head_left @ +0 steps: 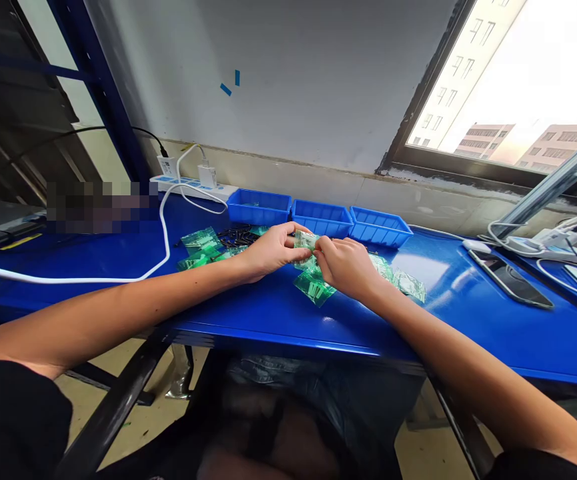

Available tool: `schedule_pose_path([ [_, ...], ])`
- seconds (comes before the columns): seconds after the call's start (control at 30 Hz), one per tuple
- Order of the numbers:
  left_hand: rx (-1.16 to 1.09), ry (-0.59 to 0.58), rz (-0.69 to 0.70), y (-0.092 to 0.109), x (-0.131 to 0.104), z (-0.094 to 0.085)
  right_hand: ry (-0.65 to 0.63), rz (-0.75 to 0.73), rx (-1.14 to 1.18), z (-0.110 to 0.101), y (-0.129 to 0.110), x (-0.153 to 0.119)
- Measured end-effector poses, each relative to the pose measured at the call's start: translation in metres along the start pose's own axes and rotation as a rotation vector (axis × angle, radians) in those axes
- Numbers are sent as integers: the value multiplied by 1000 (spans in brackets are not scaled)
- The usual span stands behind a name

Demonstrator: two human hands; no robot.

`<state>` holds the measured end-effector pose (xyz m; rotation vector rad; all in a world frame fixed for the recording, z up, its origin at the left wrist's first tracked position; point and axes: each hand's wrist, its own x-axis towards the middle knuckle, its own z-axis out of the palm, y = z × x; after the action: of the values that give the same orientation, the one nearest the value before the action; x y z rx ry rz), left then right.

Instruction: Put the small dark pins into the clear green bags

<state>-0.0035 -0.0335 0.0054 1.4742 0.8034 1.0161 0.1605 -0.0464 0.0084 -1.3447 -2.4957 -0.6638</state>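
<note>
Both hands meet over the middle of the blue table (248, 303). Between the thumb and fingers of my left hand (274, 252) is a small clear-and-green plastic bag (305, 241). My right hand (344, 265) pinches the same bag at its right edge, fingers closed. Below and right of the hands lie more green bags (315, 287) with small pale pieces inside. Further green bags (201, 241) lie left of my left hand, beside a pile of small black parts (238, 235).
Three blue bins (381, 228) stand in a row against the wall. A white power strip (193, 187) with a white cable (93, 281) is at the left. On the right lies a phone (511, 278), near another power strip (558, 241) and a slanted metal bar.
</note>
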Motion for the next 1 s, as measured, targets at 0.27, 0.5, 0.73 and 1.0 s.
schedule_pose_path([
  [0.27,10,-37,46,1,4,-3,158,191,236,2,3,0],
  [0.5,32,-59,74,0,6,-5,309,125,724,8,10,3],
  [0.73,75,-108,44,-2,7,-9,179,82,818,7,12,4],
  [1.0,34,-88,38,1,13,-13,634,-67,478,-30,17,-22],
])
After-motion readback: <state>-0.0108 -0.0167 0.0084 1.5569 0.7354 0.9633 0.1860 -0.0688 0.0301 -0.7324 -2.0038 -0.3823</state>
